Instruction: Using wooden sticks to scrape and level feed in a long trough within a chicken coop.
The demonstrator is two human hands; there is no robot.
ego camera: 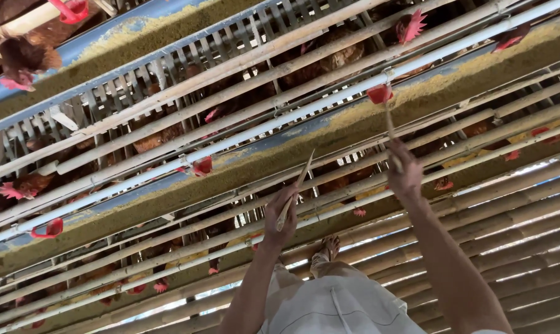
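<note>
Two bare hands work out in front of the person, arms stretched forward over light trousers (339, 306) and a sandalled foot (327, 248) on a floor of bamboo slats (527, 216).

Left hand (281, 210): fingers curled shut around the lower end of a thin bamboo stick (296, 188). The stick runs up and to the right out of the fist, its tip ending against the near feed trough.

Right hand (406, 170): raised further out, fingers pinched closed on a second thin stick (389, 120). This stick points up to a small red drinking cup (379, 93) hanging on a white water pipe (280, 120); the stick's top meets the cup's underside.

No packages, labels or signs in sight.

Beyond the hands: a long trough filled with yellow-brown feed (329, 133) runs the length of the cage row. More red cups hang along the same pipe, one at (203, 165), another lower left (48, 229).

Behind the trough, wire and bamboo cage fronts (138, 80) hold brown hens (339, 55) with red combs; one comb shows clearly at upper right (411, 26). A second feed trough (144, 34) runs above, with another hen (23, 62) bent over it at far left.
</note>
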